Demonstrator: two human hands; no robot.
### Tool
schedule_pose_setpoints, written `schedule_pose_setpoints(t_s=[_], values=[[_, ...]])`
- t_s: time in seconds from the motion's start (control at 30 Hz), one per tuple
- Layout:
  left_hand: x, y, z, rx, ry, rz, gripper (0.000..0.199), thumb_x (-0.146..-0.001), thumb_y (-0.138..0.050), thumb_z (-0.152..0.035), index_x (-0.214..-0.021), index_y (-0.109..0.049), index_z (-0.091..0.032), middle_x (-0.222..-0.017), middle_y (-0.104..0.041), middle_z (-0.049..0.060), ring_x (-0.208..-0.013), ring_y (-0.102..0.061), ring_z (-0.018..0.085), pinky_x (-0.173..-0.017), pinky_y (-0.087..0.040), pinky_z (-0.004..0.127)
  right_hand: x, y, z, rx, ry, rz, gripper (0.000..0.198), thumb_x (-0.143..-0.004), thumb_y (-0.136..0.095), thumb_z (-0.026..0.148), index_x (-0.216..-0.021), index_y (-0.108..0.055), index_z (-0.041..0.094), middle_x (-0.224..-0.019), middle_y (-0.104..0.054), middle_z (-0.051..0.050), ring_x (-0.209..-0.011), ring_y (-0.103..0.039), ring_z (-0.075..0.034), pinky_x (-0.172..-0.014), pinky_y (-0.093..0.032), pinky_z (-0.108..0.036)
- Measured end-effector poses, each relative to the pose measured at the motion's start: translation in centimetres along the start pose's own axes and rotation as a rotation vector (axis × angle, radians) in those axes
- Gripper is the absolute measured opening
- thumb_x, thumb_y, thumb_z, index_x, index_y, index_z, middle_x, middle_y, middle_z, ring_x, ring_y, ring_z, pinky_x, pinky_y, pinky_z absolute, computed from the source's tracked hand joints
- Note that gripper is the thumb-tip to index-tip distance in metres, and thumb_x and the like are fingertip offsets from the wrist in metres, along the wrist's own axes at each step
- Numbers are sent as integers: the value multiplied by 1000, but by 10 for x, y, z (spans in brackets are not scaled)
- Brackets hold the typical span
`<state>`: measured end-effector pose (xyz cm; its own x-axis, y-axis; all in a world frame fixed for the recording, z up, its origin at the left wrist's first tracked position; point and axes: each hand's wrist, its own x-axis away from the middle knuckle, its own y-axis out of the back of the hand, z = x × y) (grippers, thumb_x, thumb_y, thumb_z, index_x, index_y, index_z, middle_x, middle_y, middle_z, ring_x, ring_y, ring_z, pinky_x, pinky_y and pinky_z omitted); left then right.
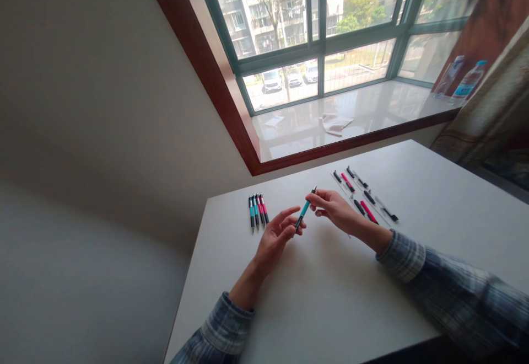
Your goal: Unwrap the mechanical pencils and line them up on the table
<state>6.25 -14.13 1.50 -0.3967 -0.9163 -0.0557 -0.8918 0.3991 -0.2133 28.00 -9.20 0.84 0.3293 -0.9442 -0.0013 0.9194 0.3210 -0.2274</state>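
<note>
Head view showed you at a white bench (pixel 322 298), with a blue pen (pixel 305 209) held between your two hands. Your left hand (pixel 276 237) pinched the low, black end of it with the thumb and fingertips, and one finger stuck out past the rest. Your right hand (pixel 335 208) pinched it near the top with the thumb and a finger, and the other fingers were loosely bent. The blue pen leaned, with its silver tip up and to the right.

Just past your left hand, four pens (pixel 258 211) lay side by side on the bench. Two were blue and two were pink, and their tips pointed your way. Past your right hand lay a bunch of loose bits: a pink tube (pixel 369 212), one more pink tube (pixel 347 182) farther off, some small black parts (pixel 369 197) and a few thin sticks. The sticks were too small to see well.

You wore plaid sleeves (pixel 450 281). Beyond the bench was a big window with a green frame (pixel 285 58). On its shiny sill (pixel 380 99) sat a cloth (pixel 335 124) and two bottles (pixel 468 84), close to a curtain (pixel 487 105).
</note>
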Motion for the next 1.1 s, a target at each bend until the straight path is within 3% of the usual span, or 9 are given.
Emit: schedule_pose_setpoints(t_s=[0.1,0.23,0.4,0.6,0.77,0.97,1.1], values=[[3,0,2,113,23,69,56,-80,-82,-52,-126,-73,-20,-105,-72,13,-90,-61,20,-93,-47,39,0,3,-3,-149,-127,-7,43,-84,-76,59,-87,-67,17,-78,-55,0,-72,-50,-12,-65,-39,-26],[1,-2,4,118,33,18,49,-78,-86,-46,-117,-75,-19,-98,-73,11,-85,-62,18,-89,-47,36,1,2,-4,-223,-195,6,43,-82,-79,58,-83,-66,17,-78,-52,1,-72,-47,-12,-63,-36,-25],[0,-1,3,173,72,-63,46,-76,-87,-48,-110,-75,-20,-94,-72,8,-82,-62,17,-85,-47,34,3,-1,0,-263,-199,10,43,-78,-83,55,-76,-61,17,-76,-48,1,-70,-44,-12,-59,-33,-26],[2,-2,-2,248,93,-26,47,-72,-90,-47,-108,-74,-21,-91,-71,6,-83,-62,17,-85,-46,34,4,-4,0,-297,-220,38,42,-79,-83,54,-80,-63,18,-79,-53,0,-72,-47,-13,-60,-36,-25],[1,-2,-1,233,83,-110,41,-74,-88,-48,-102,-74,-21,-87,-72,4,-81,-62,16,-87,-45,34,2,-3,-4,-293,-215,14,42,-77,-84,54,-77,-62,18,-75,-53,1,-68,-47,-11,-59,-35,-25],[-3,4,-6,354,43,-154,43,-79,-83,-53,-108,-74,-22,-85,-71,3,-80,-63,17,-85,-48,35,4,-4,-3,-405,-287,46,33,-80,-85,46,-89,-70,19,-80,-60,-1,-72,-54,-12,-58,-41,-22],[-5,7,-10,481,45,-254,26,-88,-71,-45,-98,-75,-21,-72,-65,1,-72,-60,17,-79,-51,35,3,-1,1,-520,-400,37,43,-90,-69,60,-102,-74,18,-86,-68,-7,-73,-60,-15,-56,-46,-24]])
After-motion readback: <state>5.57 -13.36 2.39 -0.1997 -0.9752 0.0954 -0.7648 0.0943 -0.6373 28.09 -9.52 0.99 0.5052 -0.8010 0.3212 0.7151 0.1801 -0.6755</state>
